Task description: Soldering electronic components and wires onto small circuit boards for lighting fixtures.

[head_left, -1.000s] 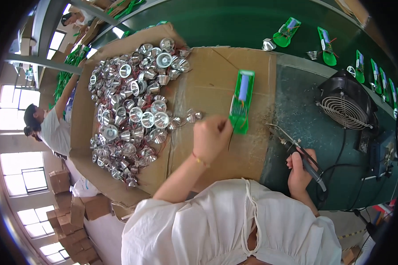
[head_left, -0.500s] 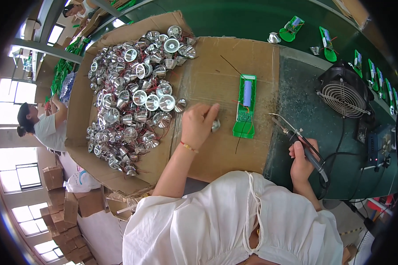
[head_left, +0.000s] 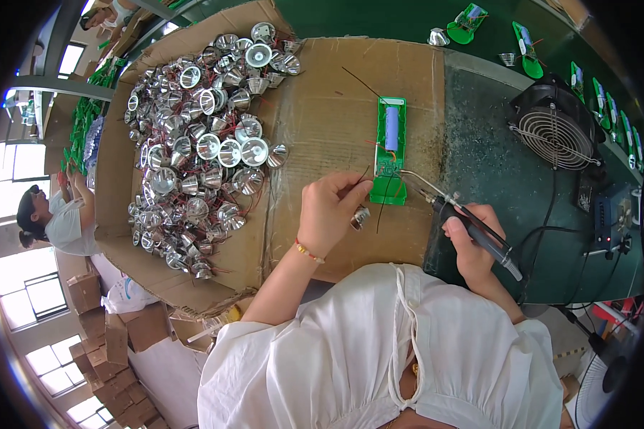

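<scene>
My left hand (head_left: 329, 209) is closed in a pinch on a thin wire, just left of a green plastic housing (head_left: 388, 194). A silver reflector cup (head_left: 360, 218) hangs under its fingers. The housing lies on the cardboard and holds a light purple cylindrical battery (head_left: 391, 129), a small green circuit board (head_left: 388, 166) and loose dark and red wires. My right hand (head_left: 472, 247) is wrapped round a black soldering iron (head_left: 504, 260) with a thin curved metal tube beside its tip. Tip and tube reach over to the board's right edge; exact contact is hard to make out.
A cardboard box (head_left: 114, 193) full of reflector cups stands at left. A fan with a round wire grille (head_left: 555, 137) and a dark control box (head_left: 607, 232) with cables sit at right. More green housings (head_left: 467, 25) line the far edge. Co-workers (head_left: 54, 214) sit far left.
My left hand has moved right, close to the housing, with the wire and reflector cup. My right hand has brought the soldering iron left to the circuit board. The whole view has shifted slightly.
</scene>
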Demonstrator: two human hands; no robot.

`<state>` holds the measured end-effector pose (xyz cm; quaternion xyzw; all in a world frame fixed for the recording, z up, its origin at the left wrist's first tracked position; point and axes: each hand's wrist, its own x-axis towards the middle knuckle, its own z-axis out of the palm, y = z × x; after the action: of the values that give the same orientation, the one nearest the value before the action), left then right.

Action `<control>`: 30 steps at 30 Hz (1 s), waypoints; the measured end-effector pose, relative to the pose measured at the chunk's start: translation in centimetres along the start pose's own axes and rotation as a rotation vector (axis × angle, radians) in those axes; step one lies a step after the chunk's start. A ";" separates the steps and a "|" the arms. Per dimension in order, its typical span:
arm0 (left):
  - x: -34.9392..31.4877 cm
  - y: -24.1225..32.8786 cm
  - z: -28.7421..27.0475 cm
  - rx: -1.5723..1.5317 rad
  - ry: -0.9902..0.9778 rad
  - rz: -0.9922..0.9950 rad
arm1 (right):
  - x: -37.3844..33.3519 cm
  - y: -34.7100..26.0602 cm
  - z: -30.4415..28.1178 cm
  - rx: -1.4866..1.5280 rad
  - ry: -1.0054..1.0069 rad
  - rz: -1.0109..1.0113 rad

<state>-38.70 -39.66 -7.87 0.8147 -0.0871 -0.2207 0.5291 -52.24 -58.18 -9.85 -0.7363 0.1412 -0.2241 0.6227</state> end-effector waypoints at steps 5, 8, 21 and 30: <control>0.1 -0.5 1.1 0.182 0.060 0.149 | 0.3 -0.3 0.6 -0.013 0.022 -0.010; 0.1 -0.9 1.1 0.190 0.065 0.258 | 0.3 -0.3 0.8 0.015 0.049 0.032; 0.5 -0.8 0.8 0.145 -0.028 0.145 | 0.3 0.3 1.1 0.072 0.063 0.115; 0.6 -0.8 0.7 0.142 -0.028 0.141 | 0.0 -0.1 0.8 0.267 0.115 0.221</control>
<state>-38.53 -40.11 -8.96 0.8388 -0.1668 -0.1875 0.4832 -51.83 -57.53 -9.80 -0.6132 0.2256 -0.2131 0.7264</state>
